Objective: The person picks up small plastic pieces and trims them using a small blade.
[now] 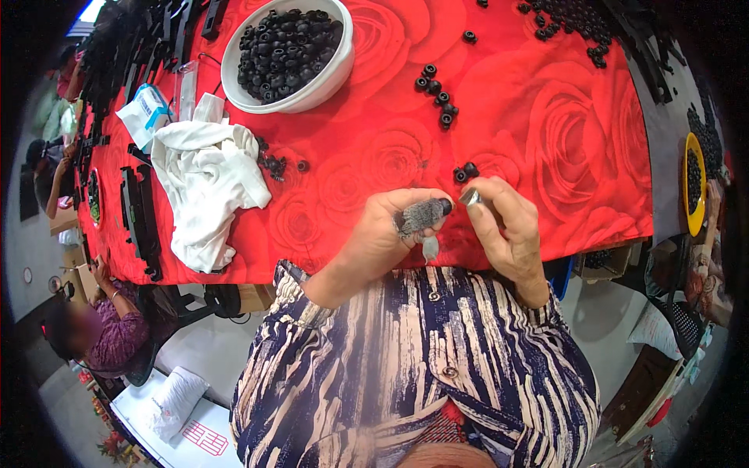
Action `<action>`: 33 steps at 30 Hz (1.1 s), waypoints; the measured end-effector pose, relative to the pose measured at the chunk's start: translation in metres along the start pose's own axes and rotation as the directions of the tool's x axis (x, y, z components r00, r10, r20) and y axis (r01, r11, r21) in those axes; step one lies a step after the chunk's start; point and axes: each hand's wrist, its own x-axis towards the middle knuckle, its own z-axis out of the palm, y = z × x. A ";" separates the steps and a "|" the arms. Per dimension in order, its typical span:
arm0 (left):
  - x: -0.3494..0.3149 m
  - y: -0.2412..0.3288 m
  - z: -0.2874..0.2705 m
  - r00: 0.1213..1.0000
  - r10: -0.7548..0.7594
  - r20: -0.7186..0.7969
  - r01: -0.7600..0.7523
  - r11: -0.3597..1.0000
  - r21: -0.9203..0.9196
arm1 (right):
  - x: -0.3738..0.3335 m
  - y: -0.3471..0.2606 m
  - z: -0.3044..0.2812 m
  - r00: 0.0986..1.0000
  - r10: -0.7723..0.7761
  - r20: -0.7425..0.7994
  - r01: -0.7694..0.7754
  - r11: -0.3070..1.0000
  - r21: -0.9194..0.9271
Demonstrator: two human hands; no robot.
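Near the front edge of the table, my left hand [373, 238] is closed on a small black round part [445, 207]. Grey fabric-like wrapping [419, 218] covers a digit of that hand, and a pale cover shows on another fingertip below. My right hand [511, 234] pinches a short, shiny metal piece [470, 196] between thumb and fingers, a little apart from the black part; its exact kind is unclear. Just beyond the hands lie a few loose black round parts [466, 172], and several more [435, 93] trail farther up the red rose-patterned tablecloth [577, 148].
A white bowl [343, 58] full of black parts stands far left of centre. Beside it are a crumpled white cloth [203, 183], a blue-and-white packet [146, 115] and long black strips [140, 218]. More parts [573, 23] spread at far right. Another person [113, 327] sits at left.
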 end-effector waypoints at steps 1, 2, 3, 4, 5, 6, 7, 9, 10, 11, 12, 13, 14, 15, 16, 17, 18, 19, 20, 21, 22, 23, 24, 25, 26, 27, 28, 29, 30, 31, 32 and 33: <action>0.002 0.000 -0.002 0.999 -0.041 0.017 0.043 0.991 -0.130 | 0.002 0.001 0.000 1.000 0.003 -0.002 -0.003 1.000 -0.002; 0.003 0.000 -0.003 0.996 -0.080 0.038 0.087 0.962 -0.258 | 0.003 0.002 0.000 0.999 0.019 0.028 -0.020 1.000 0.014; 0.004 0.000 -0.003 0.996 -0.083 0.041 0.091 0.961 -0.259 | 0.003 0.002 0.001 0.998 0.035 0.058 -0.037 0.999 0.029; 0.004 0.000 -0.003 0.997 -0.079 0.028 0.083 0.963 -0.256 | 0.004 0.001 0.001 0.998 0.038 0.059 -0.040 0.999 0.028; 0.004 -0.001 -0.002 0.997 -0.073 0.015 0.075 0.965 -0.253 | 0.005 0.000 0.001 0.994 0.078 0.082 -0.081 0.996 0.040; 0.004 -0.002 -0.002 0.997 -0.075 0.015 0.077 0.964 -0.255 | 0.005 -0.001 0.001 0.988 0.116 0.106 -0.122 0.991 0.052; 0.004 -0.004 -0.002 0.999 -0.031 0.007 0.032 0.982 -0.185 | 0.006 -0.001 0.001 0.988 0.118 0.104 -0.123 0.991 0.051; 0.004 -0.004 -0.003 1.000 0.013 0.004 -0.013 0.994 -0.112 | 0.007 0.000 0.002 0.990 0.078 0.115 -0.084 0.995 0.048; 0.004 -0.004 -0.004 1.000 -0.020 0.023 0.024 0.975 -0.222 | 0.007 0.001 0.002 0.990 0.078 0.114 -0.084 0.995 0.049; 0.004 -0.004 -0.004 0.998 -0.050 0.046 0.062 0.943 -0.328 | 0.006 0.002 0.002 0.992 0.069 0.108 -0.074 0.996 0.045; 0.004 -0.004 -0.005 0.998 -0.050 0.046 0.062 0.943 -0.327 | 0.006 0.002 0.003 0.993 0.060 0.102 -0.064 0.997 0.041; 0.004 -0.005 -0.005 0.997 -0.067 0.039 0.076 0.938 -0.337 | 0.006 0.002 0.002 0.993 0.060 0.102 -0.065 0.997 0.041; 0.004 -0.005 -0.005 0.996 -0.083 0.031 0.089 0.933 -0.348 | 0.006 0.001 0.002 0.992 0.071 0.108 -0.076 0.996 0.045; 0.003 -0.005 -0.004 0.996 -0.084 0.031 0.089 0.933 -0.348 | 0.006 0.001 0.002 0.990 0.082 0.114 -0.088 0.995 0.049; 0.002 -0.005 -0.004 0.999 -0.036 0.031 0.043 0.969 -0.243 | 0.005 0.001 0.002 0.990 0.083 0.113 -0.089 0.995 0.049; 0.001 -0.006 -0.003 0.999 0.010 0.037 -0.005 0.991 -0.136 | 0.005 0.001 0.002 0.990 0.082 0.114 -0.088 0.995 0.046; 0.001 -0.006 -0.003 0.999 0.009 0.038 -0.003 0.991 -0.135 | 0.004 0.002 0.002 0.990 0.081 0.116 -0.087 0.995 0.043; 0.001 -0.006 -0.004 0.999 -0.005 0.041 0.012 0.986 -0.165 | 0.003 0.002 0.002 0.990 0.083 0.113 -0.088 0.995 0.043; 0.001 -0.005 -0.004 0.999 -0.020 0.045 0.028 0.980 -0.196 | 0.003 0.002 0.002 0.989 0.087 0.117 -0.094 0.994 0.055; 0.002 -0.003 -0.003 0.999 -0.023 0.047 0.032 0.980 -0.195 | 0.002 0.003 0.002 0.988 0.092 0.120 -0.101 0.993 0.066; 0.002 -0.001 -0.002 0.997 -0.061 0.056 0.074 0.958 -0.276 | 0.001 0.003 0.002 0.988 0.095 0.119 -0.103 0.992 0.067; 0.002 0.000 -0.001 0.993 -0.098 0.067 0.115 0.928 -0.355 | 0.001 0.004 0.003 0.990 0.084 0.112 -0.093 0.993 0.076; 0.001 0.000 -0.001 0.992 -0.102 0.068 0.120 0.927 -0.355 | 0.000 0.005 0.003 0.992 0.074 0.105 -0.083 0.993 0.084; 0.002 0.000 0.000 0.994 -0.102 0.038 0.109 0.949 -0.297 | 0.000 0.006 0.003 0.992 0.077 0.104 -0.085 0.993 0.084; 0.002 0.000 0.000 0.995 -0.101 0.008 0.100 0.966 -0.238 | 0.000 0.009 0.003 0.993 0.051 0.108 -0.061 0.994 0.092; 0.002 -0.001 0.000 0.994 -0.104 0.009 0.103 0.966 -0.239 | 0.000 0.011 0.003 0.993 0.026 0.112 -0.038 0.994 0.100; 0.002 0.000 0.000 0.995 -0.096 0.014 0.096 0.969 -0.229 | 0.000 0.012 0.003 0.994 0.025 0.111 -0.036 0.994 0.099; 0.002 0.000 0.000 0.996 -0.087 0.019 0.089 0.972 -0.220 | 0.000 0.013 0.002 0.994 0.004 0.109 -0.014 0.996 0.087; 0.001 -0.001 0.001 0.996 -0.086 0.021 0.088 0.972 -0.219 | 0.000 0.013 0.002 0.994 -0.017 0.108 0.008 0.997 0.075; 0.001 -0.002 0.002 0.993 -0.117 -0.021 0.109 0.969 -0.221 | 0.000 0.014 0.001 0.994 -0.016 0.109 0.008 0.997 0.076; 0.001 -0.003 0.002 0.987 -0.147 -0.062 0.130 0.966 -0.224 | 0.001 0.015 0.000 0.986 -0.062 0.153 0.053 0.997 0.058; 0.003 -0.002 0.000 0.987 -0.146 -0.063 0.129 0.966 -0.224 | 0.002 0.015 0.000 0.975 -0.107 0.197 0.101 0.994 0.042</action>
